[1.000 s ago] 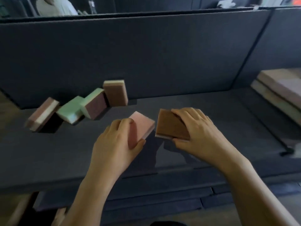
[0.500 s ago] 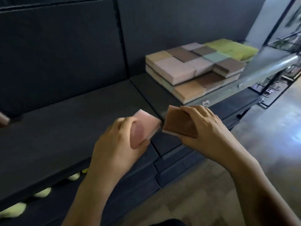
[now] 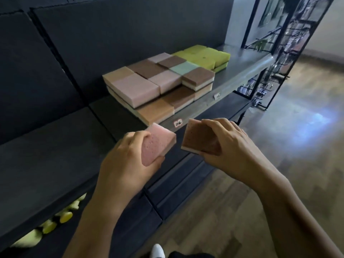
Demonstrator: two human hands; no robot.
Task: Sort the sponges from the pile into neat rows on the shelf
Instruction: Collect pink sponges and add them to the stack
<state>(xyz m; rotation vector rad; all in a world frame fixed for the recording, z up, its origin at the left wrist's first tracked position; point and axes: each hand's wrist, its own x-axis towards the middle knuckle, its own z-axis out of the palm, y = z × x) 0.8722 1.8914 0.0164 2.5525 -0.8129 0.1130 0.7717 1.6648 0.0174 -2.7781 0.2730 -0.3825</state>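
Left hand (image 3: 126, 164) grasps a pink sponge (image 3: 158, 144), fingers curled over its upper edge and thumb underneath. Right hand (image 3: 229, 151) pinches a brown sponge (image 3: 199, 138) between thumb and fingers (a pale layer shows along the sponge's lower edge). Both sponges are held in the air, near each other but not touching, just in front of the shelf (image 3: 238, 79). A small white label (image 3: 177, 123) on the shelf's front edge appears between their upper corners; its writing is too small to read.

On the shelf lies a block of sorted sponges (image 3: 158, 84), two layers deep and set edge to edge in rows: pink, tan and brown pieces, with one pale green piece in the top layer. Yellow-green sponges (image 3: 204, 54) adjoin the far end of this block. A dark back panel (image 3: 130, 34) rises behind the shelf.

At right, a black wire rack (image 3: 290, 34) stands on the wooden floor (image 3: 279, 146). At lower left, blurred yellow objects (image 3: 65, 216) lie on a lower level; what they are cannot be told.
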